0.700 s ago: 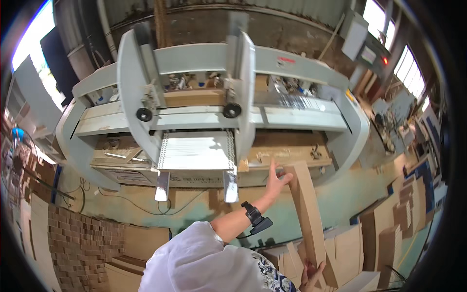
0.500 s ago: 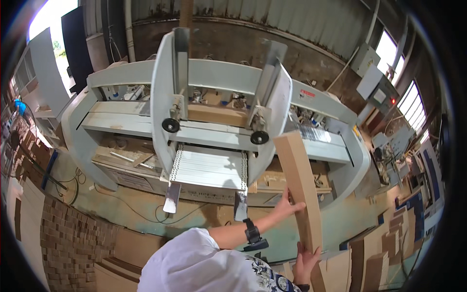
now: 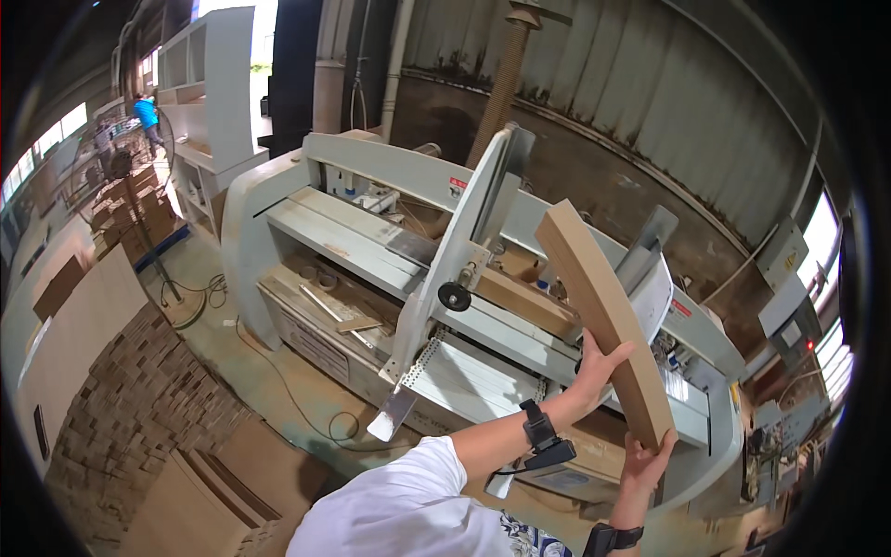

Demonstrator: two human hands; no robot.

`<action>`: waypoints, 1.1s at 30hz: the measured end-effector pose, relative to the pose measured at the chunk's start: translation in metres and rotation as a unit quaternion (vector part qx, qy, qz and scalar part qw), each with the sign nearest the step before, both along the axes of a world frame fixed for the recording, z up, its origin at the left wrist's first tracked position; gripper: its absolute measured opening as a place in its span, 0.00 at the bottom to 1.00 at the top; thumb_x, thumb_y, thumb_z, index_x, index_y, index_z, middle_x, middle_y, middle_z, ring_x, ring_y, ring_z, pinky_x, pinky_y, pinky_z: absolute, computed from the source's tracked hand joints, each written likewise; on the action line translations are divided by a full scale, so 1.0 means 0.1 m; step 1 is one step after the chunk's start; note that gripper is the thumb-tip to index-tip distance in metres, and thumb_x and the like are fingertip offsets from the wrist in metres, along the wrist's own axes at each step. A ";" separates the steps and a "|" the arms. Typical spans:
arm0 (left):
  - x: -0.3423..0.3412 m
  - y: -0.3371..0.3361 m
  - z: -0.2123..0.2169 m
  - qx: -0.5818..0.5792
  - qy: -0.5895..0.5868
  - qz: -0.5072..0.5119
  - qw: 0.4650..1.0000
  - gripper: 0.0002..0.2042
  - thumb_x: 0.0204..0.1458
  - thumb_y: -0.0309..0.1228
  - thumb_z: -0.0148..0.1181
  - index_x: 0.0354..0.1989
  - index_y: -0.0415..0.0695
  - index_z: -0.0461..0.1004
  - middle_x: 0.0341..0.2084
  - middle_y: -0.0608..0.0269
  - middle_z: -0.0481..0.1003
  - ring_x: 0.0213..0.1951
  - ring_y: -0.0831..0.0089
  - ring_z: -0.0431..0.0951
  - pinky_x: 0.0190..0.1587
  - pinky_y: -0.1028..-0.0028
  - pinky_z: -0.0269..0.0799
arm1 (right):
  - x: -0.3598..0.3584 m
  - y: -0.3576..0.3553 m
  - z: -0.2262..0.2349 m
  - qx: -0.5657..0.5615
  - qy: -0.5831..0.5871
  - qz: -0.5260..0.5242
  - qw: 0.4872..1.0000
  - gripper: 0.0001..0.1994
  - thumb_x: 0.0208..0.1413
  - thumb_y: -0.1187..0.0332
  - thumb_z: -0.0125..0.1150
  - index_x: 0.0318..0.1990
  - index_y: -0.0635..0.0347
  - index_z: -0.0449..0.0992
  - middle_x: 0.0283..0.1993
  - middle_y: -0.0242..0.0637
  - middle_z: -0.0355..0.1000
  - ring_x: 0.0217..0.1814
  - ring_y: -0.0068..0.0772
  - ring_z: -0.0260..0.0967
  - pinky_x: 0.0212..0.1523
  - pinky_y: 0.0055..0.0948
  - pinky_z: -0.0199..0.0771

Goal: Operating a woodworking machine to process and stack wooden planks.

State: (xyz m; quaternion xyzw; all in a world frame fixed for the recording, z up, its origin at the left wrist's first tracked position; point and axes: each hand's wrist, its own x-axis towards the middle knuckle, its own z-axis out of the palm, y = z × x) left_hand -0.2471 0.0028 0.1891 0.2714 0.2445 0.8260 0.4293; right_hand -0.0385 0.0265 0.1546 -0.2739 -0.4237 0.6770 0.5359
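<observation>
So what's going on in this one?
A person in a white shirt holds up a long brown block, left hand partway along it, right hand at its lower end. The block is tilted in front of a grey machine, where a similar brown piece lies.

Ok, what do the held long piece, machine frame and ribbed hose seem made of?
Long piece: likely bare wood or fibreboard, from its matt tan faces. Machine frame: probably painted metal, from its smooth grey surface. Ribbed hose: perhaps plastic, from its brown ringed wall; finish unclear.
</observation>
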 end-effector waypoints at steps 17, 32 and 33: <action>-1.34 1.66 1.42 0.004 -0.132 0.055 0.990 0.37 0.40 0.57 0.54 0.56 0.49 0.54 0.52 0.54 0.58 0.53 0.51 0.58 0.45 0.39 0.59 | 1.18 1.36 0.12 0.093 -0.072 -0.130 0.985 0.27 0.59 0.51 0.40 0.61 0.55 0.53 0.61 0.44 0.54 0.61 0.39 0.53 0.56 0.38 0.56; -1.88 2.44 1.37 -0.313 -0.179 0.183 0.915 0.56 0.33 0.57 0.61 0.62 0.36 0.35 0.59 0.50 0.51 0.57 0.58 0.59 0.55 0.62 0.60 | 1.65 0.71 -0.64 -0.023 -0.056 -0.294 0.954 0.22 0.57 0.56 0.48 0.55 0.58 0.60 0.45 0.35 0.67 0.40 0.23 0.66 0.38 0.23 0.68; -1.92 2.43 1.32 -0.332 -0.208 0.260 0.882 0.50 0.32 0.53 0.64 0.57 0.33 0.45 0.57 0.50 0.55 0.51 0.57 0.65 0.51 0.62 0.65 | 1.61 0.69 -0.67 -0.020 -0.044 -0.283 0.958 0.21 0.58 0.57 0.48 0.55 0.59 0.61 0.41 0.34 0.69 0.37 0.22 0.67 0.37 0.23 0.68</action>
